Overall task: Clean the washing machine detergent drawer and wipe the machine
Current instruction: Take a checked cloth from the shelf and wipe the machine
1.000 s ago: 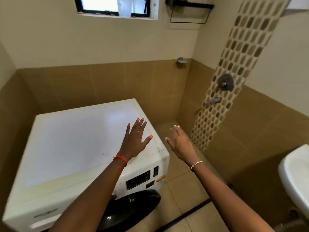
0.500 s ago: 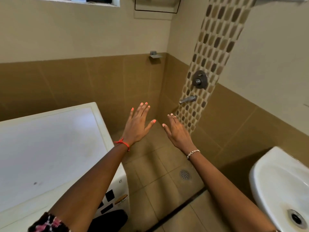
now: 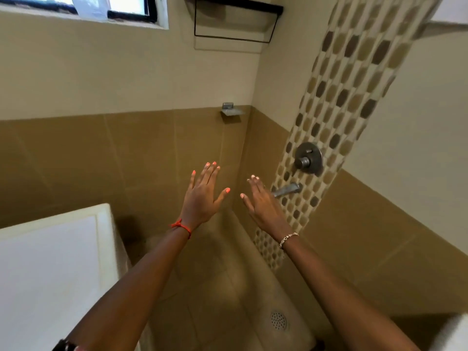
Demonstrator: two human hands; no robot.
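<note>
Out in front of the person, over the shower corner, both hands are hanging in the air and gripping nothing. The left hand (image 3: 202, 198) is showing its back to the camera, fingers straight and spread, thumb angling out to the right. The right hand (image 3: 263, 206) is turning more edge-on, fingers straight and close together; the two hands are sitting near each other without touching. A red thread bracelet (image 3: 181, 227) is circling the left wrist and a silver chain bracelet (image 3: 288, 239) the right.

Neither hand is touching the washing machine (image 3: 50, 274), which is lying at the lower left, well apart from the fingers, with only its white top and right-hand rim showing. Below the forearms the brown tiled floor (image 3: 215, 287) is running down to a round floor drain (image 3: 278, 320). Just right of the right hand a metal spout (image 3: 287, 190) is sticking out of a mosaic tile strip (image 3: 349, 97), with a round mixer valve (image 3: 309, 158) sitting above it.

Farther back a small metal soap dish (image 3: 231, 111) is hanging near the wall corner, a black rail shelf (image 3: 235, 20) is hanging above that, and a window (image 3: 126, 7) is showing at the top left. A white basin edge (image 3: 453, 335) is peeking in at the lower right.
</note>
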